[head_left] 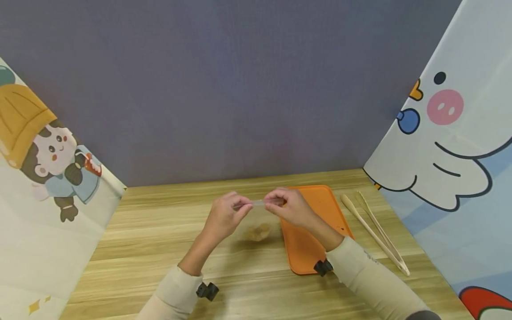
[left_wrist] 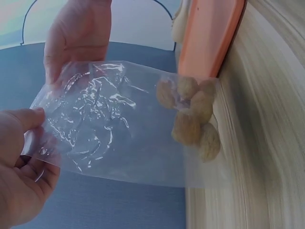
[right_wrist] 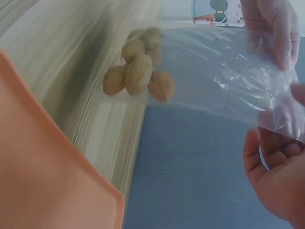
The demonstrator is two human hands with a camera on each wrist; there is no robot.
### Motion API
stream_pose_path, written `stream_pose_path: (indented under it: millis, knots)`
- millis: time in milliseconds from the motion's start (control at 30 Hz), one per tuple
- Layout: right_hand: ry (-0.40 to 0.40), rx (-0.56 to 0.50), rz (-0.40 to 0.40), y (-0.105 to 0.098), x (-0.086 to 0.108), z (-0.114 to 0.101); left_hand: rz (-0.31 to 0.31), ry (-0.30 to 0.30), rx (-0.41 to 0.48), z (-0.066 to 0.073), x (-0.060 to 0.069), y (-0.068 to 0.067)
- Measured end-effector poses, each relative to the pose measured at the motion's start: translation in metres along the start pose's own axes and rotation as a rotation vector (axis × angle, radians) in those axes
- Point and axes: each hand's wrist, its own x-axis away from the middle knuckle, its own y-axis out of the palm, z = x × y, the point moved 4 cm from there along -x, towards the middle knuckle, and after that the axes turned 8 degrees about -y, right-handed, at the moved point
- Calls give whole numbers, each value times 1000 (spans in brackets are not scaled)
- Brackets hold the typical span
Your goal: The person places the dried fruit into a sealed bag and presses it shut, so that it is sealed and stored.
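A clear plastic bag (left_wrist: 128, 129) hangs between my two hands, with several walnuts (right_wrist: 138, 74) gathered at its bottom. My left hand (head_left: 225, 216) pinches one end of the bag's upper edge between thumb and fingers. At the other end, my right hand (head_left: 294, 209) pinches that edge too. The upper part of the bag is crinkled and shiny. From the head view the walnuts appear blurred below the hands, above the wooden table (head_left: 160, 231); whether the bag touches it I cannot tell.
An orange tray (head_left: 298, 255) lies on the table under my right forearm, with small dark specks on it. Right of it lie light-coloured tongs (head_left: 390, 247). A grey-blue partition (head_left: 240, 89) stands behind the table, and printed panels (head_left: 448, 178) flank both sides.
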Motion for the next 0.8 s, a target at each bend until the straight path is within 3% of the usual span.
stream_pose_path:
  millis: [167, 300, 567, 800]
  knots:
    - [-29, -3, 4, 1, -1, -2, -51, -41, 15, 0, 0, 1]
    - [-48, 27, 30, 1, 0, -3, -77, -19, -51, 3, 0, 3]
    - [-82, 58, 55, 4, 0, -7, -71, 36, -207, 9, -3, 6]
    - [-84, 70, 52, 8, 0, -6, -42, 58, -240, 12, -4, 8]
